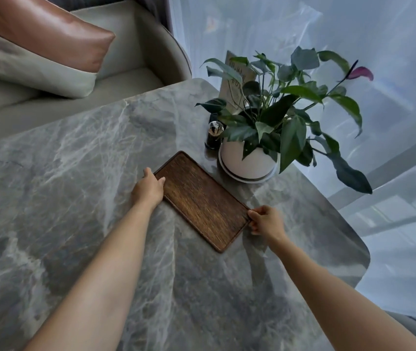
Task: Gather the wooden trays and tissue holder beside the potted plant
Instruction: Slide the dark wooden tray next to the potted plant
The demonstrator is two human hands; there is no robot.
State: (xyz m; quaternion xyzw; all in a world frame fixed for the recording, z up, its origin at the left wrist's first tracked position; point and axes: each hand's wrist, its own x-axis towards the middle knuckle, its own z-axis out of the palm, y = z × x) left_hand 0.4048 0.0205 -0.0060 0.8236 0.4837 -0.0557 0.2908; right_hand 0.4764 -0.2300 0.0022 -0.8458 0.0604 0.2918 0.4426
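Note:
A dark brown rectangular wooden tray [200, 199] lies flat on the grey marble table [80, 173], just in front of the potted plant [248, 158], a leafy green plant in a white pot on a saucer. My left hand [149, 187] grips the tray's left long edge near its far corner. At the right near corner my right hand [265, 220] pinches the rim. No tissue holder or second tray shows in this view.
A dark toothpick holder [214, 134] stands left of the pot, and a paper sign [237, 84] rises behind the leaves. A grey sofa with a brown and grey cushion [44, 44] sits beyond the table's far edge. Sheer curtains hang at the right.

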